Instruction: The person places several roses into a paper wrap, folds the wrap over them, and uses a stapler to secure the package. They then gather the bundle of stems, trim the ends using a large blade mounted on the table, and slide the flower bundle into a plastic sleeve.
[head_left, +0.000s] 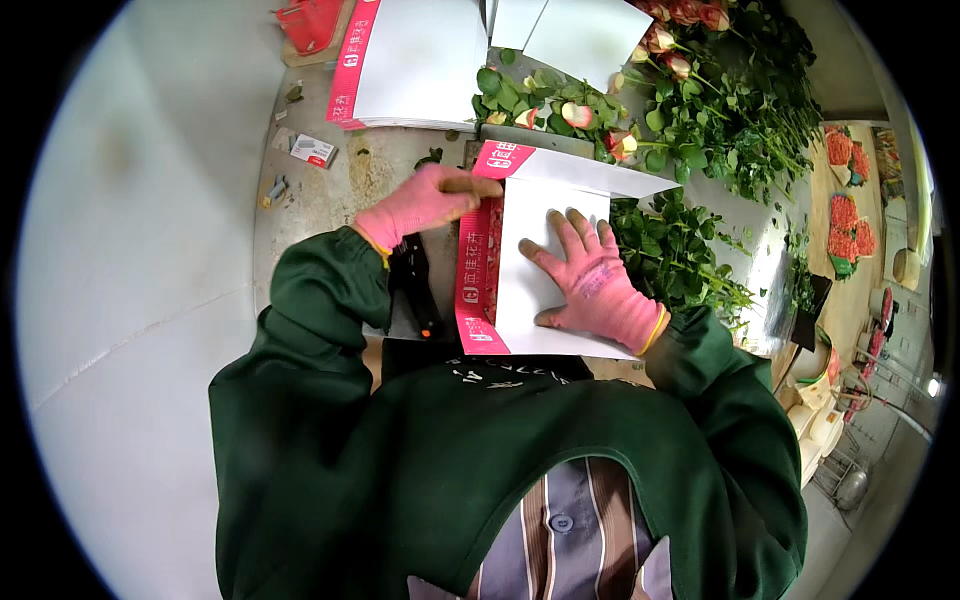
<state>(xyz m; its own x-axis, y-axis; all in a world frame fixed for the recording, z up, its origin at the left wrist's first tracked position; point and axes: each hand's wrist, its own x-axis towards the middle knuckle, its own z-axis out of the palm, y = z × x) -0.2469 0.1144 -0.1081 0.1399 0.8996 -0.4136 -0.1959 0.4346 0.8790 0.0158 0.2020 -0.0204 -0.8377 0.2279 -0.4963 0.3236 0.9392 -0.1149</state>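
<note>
In front of my body lies a white cardboard flower wrap with a pink printed border, its upper and lower flaps spread outward. My right hand, in a pink knit glove with soiled fingertips, rests flat on the white panel with fingers apart. At the upper part of the pink border is my gloved left hand, its fingertips over the edge. Whether those fingers pinch the card cannot be told. Along the gap between border and panel shows a row of reddish-pink flower heads, mostly hidden by the panel.
A black hand tool with an orange tip lies left of the wrap. Beyond are stacked white sheets, a small box and a red plastic container. Leafy rose stems cover the right side. A white wall borders the left.
</note>
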